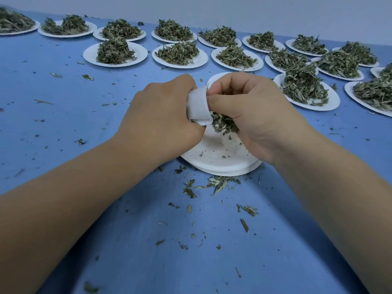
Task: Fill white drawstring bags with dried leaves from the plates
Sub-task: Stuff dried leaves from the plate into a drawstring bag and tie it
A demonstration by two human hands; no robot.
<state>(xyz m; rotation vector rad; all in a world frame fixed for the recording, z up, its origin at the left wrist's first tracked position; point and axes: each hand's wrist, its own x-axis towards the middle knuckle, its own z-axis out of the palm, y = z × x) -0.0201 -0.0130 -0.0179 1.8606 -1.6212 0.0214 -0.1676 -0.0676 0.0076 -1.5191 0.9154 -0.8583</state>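
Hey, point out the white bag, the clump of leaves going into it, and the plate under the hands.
white bag [198, 107], head view, on its folded rim.
clump of leaves [224, 123], head view, on its middle.
plate [214, 159], head view, on its bare near part.

Blue tabletop [63, 115], worn and streaked pale in patches, stretching to a plain grey-white wall [275, 11] along the far edge. Nothing sharp enough to tell on the wall surface.
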